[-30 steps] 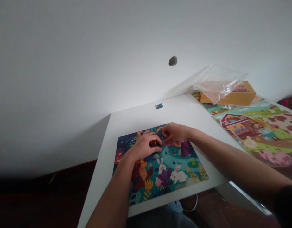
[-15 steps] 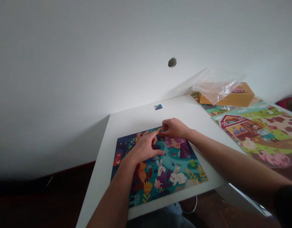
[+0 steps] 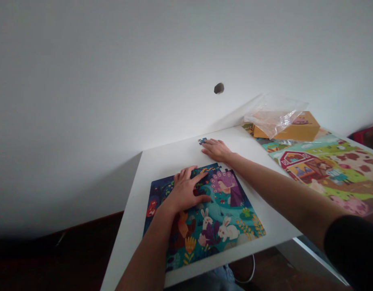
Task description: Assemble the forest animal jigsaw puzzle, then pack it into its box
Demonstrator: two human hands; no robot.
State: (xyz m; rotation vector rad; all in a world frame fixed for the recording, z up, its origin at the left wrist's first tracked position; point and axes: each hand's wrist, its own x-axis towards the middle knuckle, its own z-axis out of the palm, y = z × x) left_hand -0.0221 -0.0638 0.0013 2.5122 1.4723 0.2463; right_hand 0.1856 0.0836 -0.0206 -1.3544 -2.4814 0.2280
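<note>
A jigsaw puzzle (image 3: 217,218) with rabbits, a peacock and flowers lies flat on the white table (image 3: 171,159). A gap shows along its far edge, left of the peacock's corner. My left hand (image 3: 186,190) rests on the upper left of the puzzle, palm down with the fingers spread. Beyond the far edge, my right hand (image 3: 216,149) reaches over the table with fingers stretched forward. Its fingertips touch or cover part of a small blue puzzle piece (image 3: 201,141); the covered part is hidden.
To the right lies a farm-picture puzzle (image 3: 332,169) with a barn and cows. An orange box (image 3: 298,129) stands at its back, with a clear plastic bag (image 3: 274,117) over it. The wall (image 3: 113,81) rises behind the table and has a round hole (image 3: 219,88).
My right hand has moved from the puzzle's far edge out to the loose piece, its fingers straightening. The gap in that edge is now visible. My left hand stays on the puzzle.
</note>
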